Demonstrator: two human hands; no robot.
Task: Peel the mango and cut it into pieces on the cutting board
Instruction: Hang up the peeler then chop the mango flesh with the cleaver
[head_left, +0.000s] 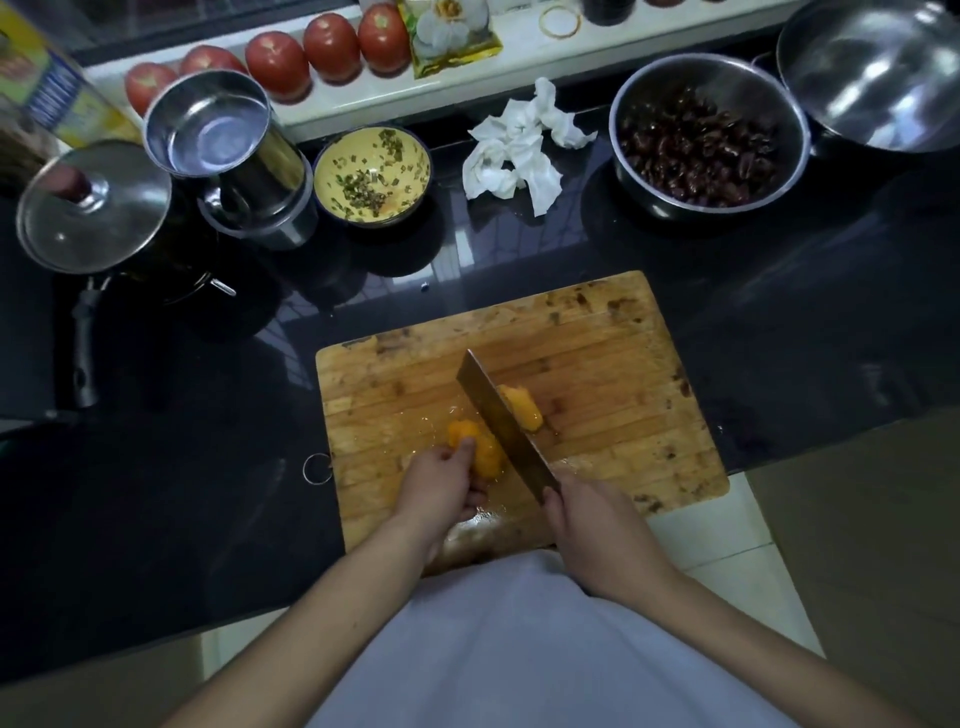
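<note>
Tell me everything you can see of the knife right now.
The knife is a broad cleaver-style blade, dull brownish metal by its look, with a squared tip pointing away and to the left. It runs diagonally over the wooden cutting board. The right hand wraps its handle, which is hidden. The blade stands between two orange peeled mango pieces: the mango piece held by the left hand and a cut slice on its far side. Whether the edge touches the board cannot be told.

Both bare forearms reach forward and converge. The left hand (441, 486) curls palm-down, fingertips pressed forward — the right hand (589, 525) is clenched in a fist-like grip, knuckles up.
</note>
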